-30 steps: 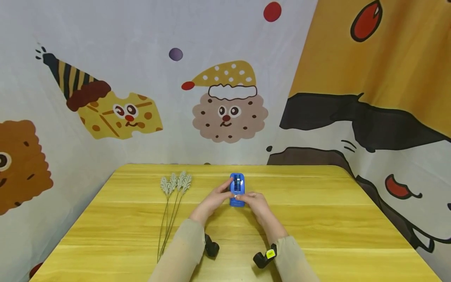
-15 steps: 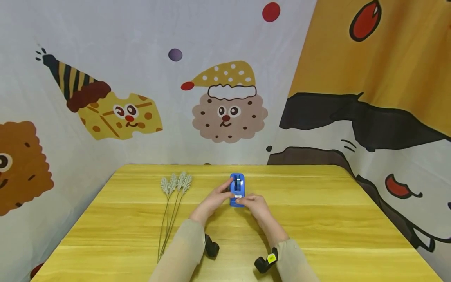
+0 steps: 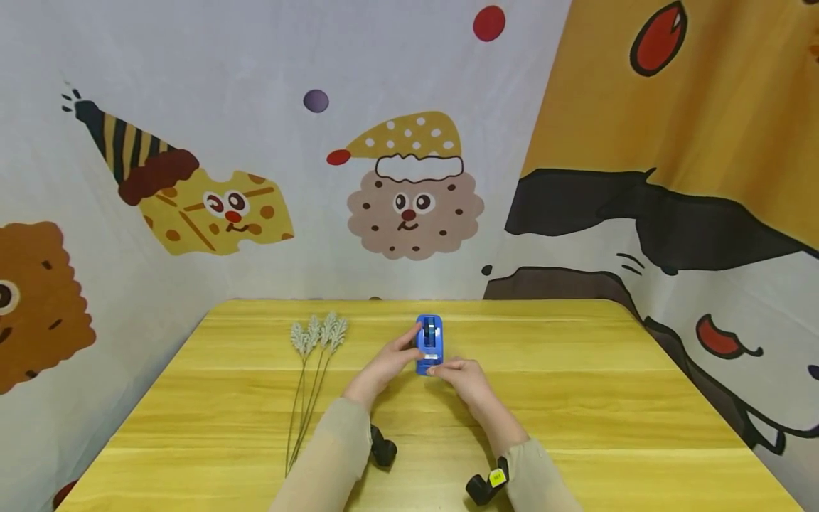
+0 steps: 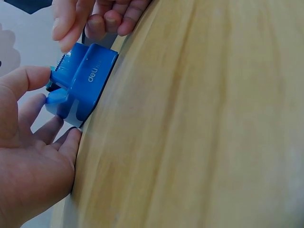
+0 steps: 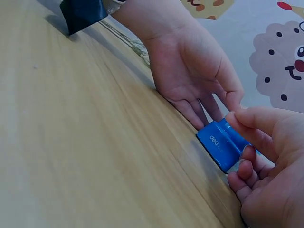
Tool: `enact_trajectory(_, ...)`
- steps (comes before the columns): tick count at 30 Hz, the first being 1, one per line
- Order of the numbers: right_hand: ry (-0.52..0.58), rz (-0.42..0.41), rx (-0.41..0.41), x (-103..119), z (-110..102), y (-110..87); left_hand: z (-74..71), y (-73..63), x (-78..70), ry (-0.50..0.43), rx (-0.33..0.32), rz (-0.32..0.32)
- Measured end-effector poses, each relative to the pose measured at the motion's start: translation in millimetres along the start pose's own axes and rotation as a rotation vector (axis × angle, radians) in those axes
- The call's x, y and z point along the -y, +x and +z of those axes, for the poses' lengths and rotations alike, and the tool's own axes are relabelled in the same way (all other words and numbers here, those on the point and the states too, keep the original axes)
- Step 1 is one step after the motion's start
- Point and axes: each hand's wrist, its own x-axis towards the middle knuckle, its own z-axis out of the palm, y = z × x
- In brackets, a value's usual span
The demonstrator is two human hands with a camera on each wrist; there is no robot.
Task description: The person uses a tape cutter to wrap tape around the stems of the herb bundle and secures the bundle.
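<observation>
A blue tape dispenser [image 3: 430, 334] marked "deli" stands on the table, its serrated cutter facing the person. My left hand [image 3: 387, 361] holds it from the left side. In the left wrist view, the thumb lies at the top by the roll and the other fingers spread along the side of the dispenser [image 4: 88, 78]. At the cutter end, my right hand [image 3: 469, 380] pinches with thumb and forefinger, the other fingers curled in. The pinch of the right hand [image 5: 273, 156] sits just off the cutter; the clear tape between the fingertips hardly shows.
Several pale artificial flower stems [image 3: 313, 377] lie on the wooden table [image 3: 608, 398] to the left of the left arm. Behind the table hangs a cloth with cartoon prints [image 3: 409, 71]. Black cameras [image 3: 384, 451] sit at both wrists.
The right hand has drawn a short way toward the person, from the dispenser's white label to its near end. The left hand and the dispenser have stayed in place.
</observation>
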Motion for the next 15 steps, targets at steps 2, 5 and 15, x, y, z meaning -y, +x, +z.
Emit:
enact_trajectory(2, -0.007, -0.004, 0.001, 0.3, 0.1, -2.1, -0.2, -1.1, -1.2, -0.005, -0.003, -0.01)
enact_trajectory(5, -0.009, -0.016, 0.001, 3.9, 0.0, -8.6, -0.3, -1.7, -1.2, -0.006, -0.004, -0.015)
enact_trajectory(15, -0.009, -0.027, 0.031, -0.5, -1.6, -21.3, 0.0, -1.2, 0.6, -0.006, -0.017, -0.027)
